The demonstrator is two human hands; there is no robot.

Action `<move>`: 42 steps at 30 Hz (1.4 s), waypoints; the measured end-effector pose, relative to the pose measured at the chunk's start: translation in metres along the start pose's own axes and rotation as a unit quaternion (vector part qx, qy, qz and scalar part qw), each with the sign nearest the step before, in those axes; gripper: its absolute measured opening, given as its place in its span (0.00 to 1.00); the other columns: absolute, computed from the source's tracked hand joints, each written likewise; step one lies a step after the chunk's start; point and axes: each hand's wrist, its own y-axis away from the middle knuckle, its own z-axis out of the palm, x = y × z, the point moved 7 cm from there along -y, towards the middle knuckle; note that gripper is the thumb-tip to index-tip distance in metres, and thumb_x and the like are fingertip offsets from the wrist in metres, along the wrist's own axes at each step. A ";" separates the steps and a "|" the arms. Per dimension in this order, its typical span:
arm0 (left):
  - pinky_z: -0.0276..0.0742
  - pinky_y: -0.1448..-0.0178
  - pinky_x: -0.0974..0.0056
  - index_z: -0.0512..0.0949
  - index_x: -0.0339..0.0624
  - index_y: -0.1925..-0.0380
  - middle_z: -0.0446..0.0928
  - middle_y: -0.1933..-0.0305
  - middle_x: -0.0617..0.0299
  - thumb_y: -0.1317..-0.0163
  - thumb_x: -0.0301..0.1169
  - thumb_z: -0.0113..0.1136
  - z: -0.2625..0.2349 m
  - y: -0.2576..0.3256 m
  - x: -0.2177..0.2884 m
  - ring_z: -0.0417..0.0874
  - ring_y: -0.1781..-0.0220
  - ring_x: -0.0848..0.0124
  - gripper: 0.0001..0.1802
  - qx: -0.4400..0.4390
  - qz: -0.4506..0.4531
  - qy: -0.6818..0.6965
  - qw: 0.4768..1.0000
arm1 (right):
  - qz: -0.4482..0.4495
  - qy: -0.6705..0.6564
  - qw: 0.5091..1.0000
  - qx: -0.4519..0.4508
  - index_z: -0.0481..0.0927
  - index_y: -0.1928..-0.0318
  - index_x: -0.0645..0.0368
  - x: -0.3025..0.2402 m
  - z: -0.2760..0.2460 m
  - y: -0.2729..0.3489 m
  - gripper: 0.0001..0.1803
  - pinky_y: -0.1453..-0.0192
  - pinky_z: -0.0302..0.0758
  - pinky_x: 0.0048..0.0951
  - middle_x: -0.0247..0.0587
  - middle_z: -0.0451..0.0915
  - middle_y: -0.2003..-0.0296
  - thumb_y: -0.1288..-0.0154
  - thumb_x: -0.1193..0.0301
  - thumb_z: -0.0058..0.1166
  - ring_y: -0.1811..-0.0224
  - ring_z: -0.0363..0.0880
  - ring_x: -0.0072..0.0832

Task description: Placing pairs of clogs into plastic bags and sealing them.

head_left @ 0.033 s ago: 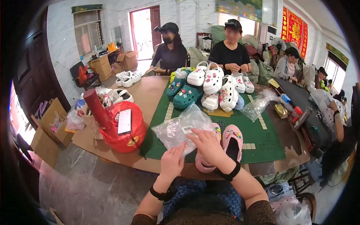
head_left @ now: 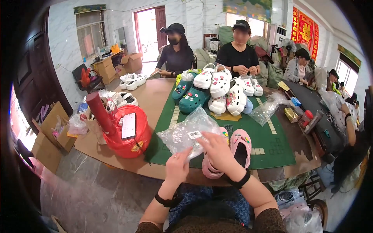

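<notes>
A clear plastic bag (head_left: 182, 132) with a white barcode label (head_left: 194, 134) lies on the green mat in front of me. My left hand (head_left: 177, 167) has its fingers curled at the bag's near edge, with the index finger stretched onto the plastic. Over the bag's right side, my right hand (head_left: 218, 152) is held with fingers extended, close to the label. A pink clog (head_left: 241, 142) with colourful charms stands right of that hand. Its mate, another pink clog (head_left: 211, 171), is largely hidden beneath my right hand and the bag.
Behind the bag, white clogs (head_left: 220, 82) and teal clogs (head_left: 194, 99) are piled up. To the left stands a red plastic-covered bucket (head_left: 142, 143) carrying a phone (head_left: 129, 126). Another bag (head_left: 268, 108) lies to the right. Two people sit across the table.
The barcode label shows more fully now. My right fingers have shifted slightly right, off the label, and my left hand has moved a little left along the bag's edge.
</notes>
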 end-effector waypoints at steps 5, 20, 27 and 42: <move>0.79 0.49 0.54 0.81 0.43 0.51 0.84 0.56 0.49 0.41 0.28 0.62 0.017 0.018 -0.041 0.84 0.54 0.50 0.17 -0.035 -0.158 0.035 0.986 | 0.279 -0.039 0.959 0.042 0.76 0.52 0.62 0.036 -0.045 0.064 0.25 0.45 0.73 0.42 0.51 0.78 0.49 0.44 0.62 0.69 0.46 0.76 0.46; 0.77 0.43 0.52 0.78 0.46 0.43 0.80 0.46 0.50 0.36 0.31 0.56 0.053 0.041 -0.036 0.81 0.46 0.49 0.20 -0.129 -0.159 0.029 0.978 | 0.448 -0.053 0.891 -0.044 0.82 0.67 0.64 0.107 0.026 0.131 0.25 0.61 0.80 0.50 0.58 0.83 0.72 0.45 0.50 0.63 0.66 0.84 0.55; 0.77 0.41 0.51 0.77 0.50 0.40 0.71 0.33 0.48 0.41 0.22 0.55 0.057 0.002 -0.006 0.80 0.44 0.49 0.27 -0.089 -0.084 0.088 0.989 | 0.532 -0.212 0.806 0.150 0.79 0.64 0.66 0.104 -0.033 0.205 0.14 0.71 0.68 0.30 0.36 0.75 0.80 0.42 0.67 0.65 0.77 0.69 0.22; 0.76 0.37 0.50 0.81 0.57 0.43 0.66 0.28 0.48 0.42 0.26 0.55 0.157 0.010 0.021 0.74 0.36 0.46 0.25 -0.339 0.126 -0.035 0.932 | 0.451 -0.249 0.775 0.367 0.80 0.54 0.67 0.053 -0.163 0.242 0.12 0.63 0.68 0.18 0.28 0.79 0.68 0.38 0.77 0.62 0.68 0.71 0.13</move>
